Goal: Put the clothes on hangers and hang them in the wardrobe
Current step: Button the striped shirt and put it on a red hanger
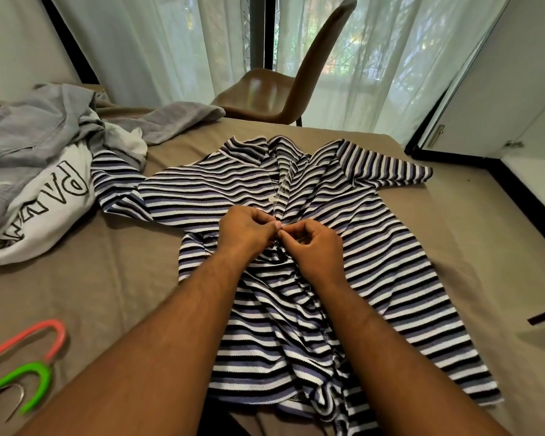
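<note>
1. Left hand (246, 229) and right hand (312, 247) both pinch the shirt (343, 272) at its placket, seemingly around a button.
2. Hangers (29, 369) lie far left on the bed (107, 278).
3. Shirt lies spread mid-bed.

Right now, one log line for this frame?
left hand: pinches striped shirt placket | right hand: pinches same placket | hangers: on bed, untouched | shirt: not yet hung

Navy-white striped shirt (312, 247), pink hanger (41, 335), green hanger (29, 382), tan bed (92, 278).

Bed (114, 278) w/ striped shirt (375, 247), clothes pile (29, 158), hangers (35, 372).
</note>
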`<move>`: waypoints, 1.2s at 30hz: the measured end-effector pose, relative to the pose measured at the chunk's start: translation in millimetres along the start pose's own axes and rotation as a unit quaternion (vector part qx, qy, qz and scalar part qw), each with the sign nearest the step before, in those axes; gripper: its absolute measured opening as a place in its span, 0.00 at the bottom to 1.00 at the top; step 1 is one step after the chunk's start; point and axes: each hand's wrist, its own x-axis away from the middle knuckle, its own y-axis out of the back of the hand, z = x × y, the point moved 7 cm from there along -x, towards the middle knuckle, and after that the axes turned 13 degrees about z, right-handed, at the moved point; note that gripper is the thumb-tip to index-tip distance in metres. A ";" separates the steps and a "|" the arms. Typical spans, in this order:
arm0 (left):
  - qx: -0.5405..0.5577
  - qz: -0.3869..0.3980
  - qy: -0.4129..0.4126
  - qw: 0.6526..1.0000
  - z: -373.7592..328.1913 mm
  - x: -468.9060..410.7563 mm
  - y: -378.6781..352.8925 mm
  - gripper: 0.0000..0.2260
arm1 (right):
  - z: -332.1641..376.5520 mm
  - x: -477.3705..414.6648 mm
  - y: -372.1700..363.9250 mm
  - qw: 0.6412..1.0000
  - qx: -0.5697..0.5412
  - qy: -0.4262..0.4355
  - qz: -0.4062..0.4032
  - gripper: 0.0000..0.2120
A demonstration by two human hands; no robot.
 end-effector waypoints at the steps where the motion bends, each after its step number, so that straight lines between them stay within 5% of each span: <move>1: -0.007 -0.008 0.000 1.000 0.1 0.0 0.6 0.03 | 0.7 -0.6 -0.2 1.000 0.004 0.000 0.002 0.04; 6: -0.053 -0.044 -0.003 0.998 2.6 -2.0 1.3 0.10 | 3.2 -2.5 1.2 1.000 0.014 0.009 0.010 0.04; 10: -0.085 -0.060 -0.014 0.994 -2.8 0.6 -3.0 0.05 | 0.2 -4.3 -0.4 0.999 0.030 -0.012 0.000 0.05; 16: -0.141 -0.034 -0.053 0.988 -16.7 6.1 -5.2 0.17 | 0.8 -9.3 -0.4 0.998 0.036 -0.039 0.034 0.05; 22: -0.023 -0.036 -0.003 0.999 -0.4 -1.4 -3.5 0.18 | -0.1 -9.3 0.9 0.970 -0.187 -0.107 0.112 0.04; 29: -0.074 0.065 0.064 0.993 -0.6 1.8 -15.4 0.13 | -1.6 -5.5 2.9 0.953 -0.171 -0.139 0.207 0.03; 33: -0.190 0.154 0.116 0.963 -10.1 27.0 -15.4 0.13 | 3.9 21.3 5.6 0.940 -0.130 -0.167 0.265 0.03; 36: -0.223 0.221 0.143 0.939 -13.2 45.2 -21.4 0.03 | 6.0 49.2 8.9 0.936 -0.100 -0.174 0.290 0.05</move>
